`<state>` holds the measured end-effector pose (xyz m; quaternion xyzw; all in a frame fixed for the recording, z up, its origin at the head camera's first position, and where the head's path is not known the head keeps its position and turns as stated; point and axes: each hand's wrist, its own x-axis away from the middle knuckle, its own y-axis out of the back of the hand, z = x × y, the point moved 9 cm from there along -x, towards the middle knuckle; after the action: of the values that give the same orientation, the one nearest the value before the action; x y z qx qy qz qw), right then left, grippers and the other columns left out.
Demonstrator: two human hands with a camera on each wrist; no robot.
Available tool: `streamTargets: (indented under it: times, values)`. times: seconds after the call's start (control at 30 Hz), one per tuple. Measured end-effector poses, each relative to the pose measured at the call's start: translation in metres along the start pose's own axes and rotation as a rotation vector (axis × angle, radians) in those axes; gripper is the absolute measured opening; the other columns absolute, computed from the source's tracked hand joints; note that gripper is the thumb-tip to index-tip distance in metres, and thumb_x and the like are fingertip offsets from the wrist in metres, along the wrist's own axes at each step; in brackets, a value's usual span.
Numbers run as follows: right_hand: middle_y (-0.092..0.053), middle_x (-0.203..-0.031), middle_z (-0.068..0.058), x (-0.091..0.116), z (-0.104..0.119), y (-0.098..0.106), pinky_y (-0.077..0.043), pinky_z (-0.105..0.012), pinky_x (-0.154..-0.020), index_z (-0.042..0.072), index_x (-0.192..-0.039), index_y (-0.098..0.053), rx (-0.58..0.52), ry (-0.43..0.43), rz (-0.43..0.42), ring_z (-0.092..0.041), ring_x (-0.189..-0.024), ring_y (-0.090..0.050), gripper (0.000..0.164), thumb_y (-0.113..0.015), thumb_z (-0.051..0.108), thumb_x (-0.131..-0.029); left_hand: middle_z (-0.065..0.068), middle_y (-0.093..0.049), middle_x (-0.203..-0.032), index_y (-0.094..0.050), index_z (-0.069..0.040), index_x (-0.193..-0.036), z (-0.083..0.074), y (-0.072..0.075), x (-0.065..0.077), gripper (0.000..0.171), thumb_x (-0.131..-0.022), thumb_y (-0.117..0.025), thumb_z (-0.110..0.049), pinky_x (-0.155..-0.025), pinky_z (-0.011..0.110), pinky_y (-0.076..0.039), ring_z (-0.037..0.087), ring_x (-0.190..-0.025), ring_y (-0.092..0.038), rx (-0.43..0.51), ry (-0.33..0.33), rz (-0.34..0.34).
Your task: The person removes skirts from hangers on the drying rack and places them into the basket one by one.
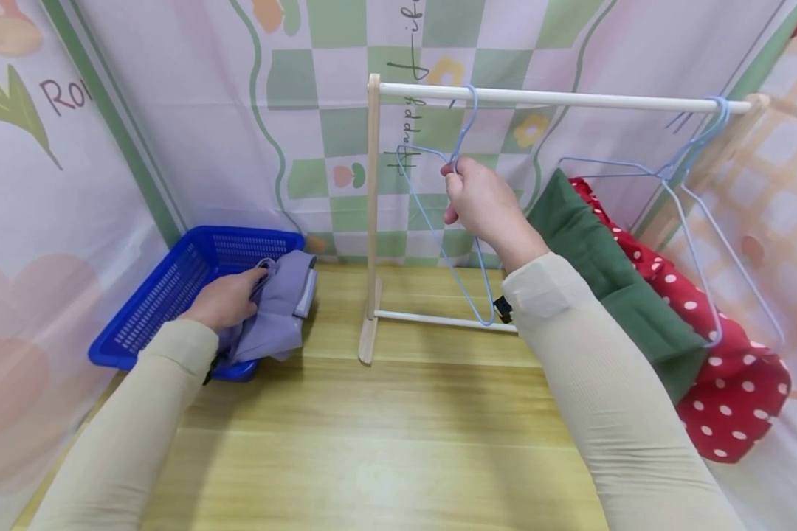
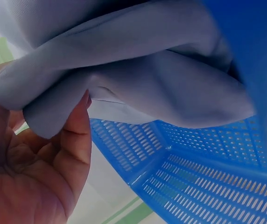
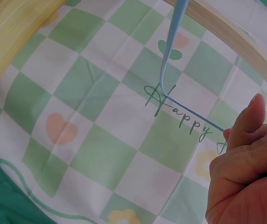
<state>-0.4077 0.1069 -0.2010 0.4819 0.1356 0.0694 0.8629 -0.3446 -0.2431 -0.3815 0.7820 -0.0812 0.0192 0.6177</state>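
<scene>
My left hand (image 1: 224, 299) pinches a folded greyish-purple garment (image 1: 275, 299) over the front right rim of a blue plastic basket (image 1: 149, 302). In the left wrist view, thumb and fingers close on a fold of the cloth (image 2: 138, 88), with the slotted basket wall (image 2: 208, 182) behind it. My right hand (image 1: 485, 199) grips a light blue wire hanger (image 1: 415, 193) at its neck, just below the hook. That hook lies over the white rail (image 1: 571, 99) of a clothes rack. The right wrist view shows the fingers (image 3: 250, 116) curled at the hanger's wire (image 3: 196, 113).
At the rack's right end, more blue hangers (image 1: 694, 147) hang close together. A dark green garment (image 1: 618, 287) and a red polka-dot garment (image 1: 724, 383) hang there. The rack's wooden post (image 1: 374, 199) stands between basket and hanger on the wooden table (image 1: 372, 450). Printed cloth walls enclose the space.
</scene>
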Motion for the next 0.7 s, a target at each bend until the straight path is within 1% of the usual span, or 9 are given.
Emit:
streamTargets:
  times: [0.17, 0.23, 0.27, 0.33, 0.4, 0.47, 0.5, 0.57, 0.7]
  values:
    - [-0.068, -0.076, -0.005, 0.000, -0.001, 0.001, -0.042, -0.037, -0.063, 0.014, -0.138, -0.046, -0.001, -0.004, -0.005, -0.026, -0.070, -0.055, 0.043, -0.026, 0.030, -0.103, 0.028, -0.041, -0.144, -0.017, -0.005, -0.154, 0.003, -0.002, -0.003, 0.073, -0.094, -0.058, -0.014, -0.089, 0.054, -0.046, 0.043, -0.116, -0.053, 0.068, 0.015, 0.028]
    - [-0.068, -0.077, -0.005, -0.001, -0.002, 0.002, -0.042, -0.037, -0.063, 0.014, -0.138, -0.046, 0.001, -0.010, -0.002, -0.026, -0.070, -0.055, 0.043, -0.025, 0.031, -0.103, 0.030, -0.039, -0.144, -0.014, -0.002, -0.153, 0.005, -0.001, -0.005, 0.071, -0.098, -0.054, -0.020, -0.093, 0.058, -0.043, 0.045, -0.120, -0.049, 0.110, 0.019, 0.038]
    - [-0.068, -0.077, -0.005, -0.001, -0.003, 0.002, -0.042, -0.037, -0.063, 0.014, -0.138, -0.046, 0.002, -0.011, -0.001, -0.026, -0.071, -0.055, 0.043, -0.025, 0.031, -0.103, 0.030, -0.041, -0.141, -0.013, 0.000, -0.153, 0.006, -0.001, -0.006, 0.069, -0.099, -0.051, -0.023, -0.091, 0.057, -0.044, 0.044, -0.118, -0.051, 0.131, 0.024, 0.039]
    - [-0.068, -0.077, -0.005, -0.001, -0.003, 0.002, -0.042, -0.037, -0.063, 0.014, -0.138, -0.045, 0.004, -0.014, -0.001, -0.026, -0.071, -0.055, 0.043, -0.025, 0.031, -0.103, 0.029, -0.050, -0.131, -0.015, 0.001, -0.151, 0.010, 0.000, -0.007, 0.064, -0.102, -0.045, -0.027, -0.087, 0.055, -0.046, 0.040, -0.108, -0.058, 0.182, 0.046, 0.047]
    - [-0.068, -0.078, -0.005, -0.002, -0.004, 0.003, -0.042, -0.037, -0.063, 0.015, -0.139, -0.045, 0.011, -0.017, 0.002, -0.026, -0.071, -0.055, 0.044, -0.025, 0.031, -0.103, 0.026, -0.057, -0.115, -0.019, 0.001, -0.149, 0.012, 0.004, -0.009, 0.057, -0.103, -0.039, -0.026, -0.079, 0.050, -0.047, 0.033, -0.090, -0.064, 0.227, 0.065, 0.048]
    - [-0.068, -0.078, -0.005, -0.002, -0.004, 0.003, -0.042, -0.037, -0.063, 0.015, -0.139, -0.045, 0.012, -0.020, 0.002, -0.026, -0.071, -0.055, 0.044, -0.025, 0.031, -0.103, 0.021, -0.059, -0.102, -0.025, 0.001, -0.145, 0.014, 0.007, -0.011, 0.050, -0.104, -0.037, -0.024, -0.074, 0.046, -0.047, 0.024, -0.072, -0.064, 0.239, 0.071, 0.049]
    - [-0.068, -0.078, -0.005, -0.003, -0.005, 0.003, -0.042, -0.037, -0.063, 0.015, -0.139, -0.045, 0.011, -0.023, 0.003, -0.026, -0.071, -0.055, 0.044, -0.025, 0.031, -0.103, 0.020, -0.059, -0.100, -0.028, 0.002, -0.144, 0.016, 0.008, -0.012, 0.048, -0.104, -0.036, -0.024, -0.075, 0.045, -0.048, 0.021, -0.068, -0.063, 0.238, 0.070, 0.059]
    - [-0.068, -0.078, -0.005, -0.003, -0.005, 0.003, -0.042, -0.037, -0.063, 0.015, -0.139, -0.045, 0.011, -0.027, 0.005, -0.026, -0.071, -0.055, 0.044, -0.025, 0.031, -0.103, 0.024, -0.059, -0.108, -0.033, 0.005, -0.141, 0.019, 0.009, -0.013, 0.046, -0.104, -0.036, -0.022, -0.077, 0.045, -0.050, 0.018, -0.068, -0.065, 0.223, 0.063, 0.079]
    - [-0.068, -0.078, -0.005, -0.003, -0.006, 0.003, -0.042, -0.037, -0.063, 0.016, -0.139, -0.045, 0.013, -0.032, 0.006, -0.026, -0.071, -0.055, 0.044, -0.025, 0.032, -0.103, 0.033, -0.050, -0.128, -0.039, 0.012, -0.138, 0.028, 0.003, -0.015, 0.048, -0.102, -0.038, -0.019, -0.076, 0.043, -0.055, 0.019, -0.077, -0.067, 0.167, 0.034, 0.164]
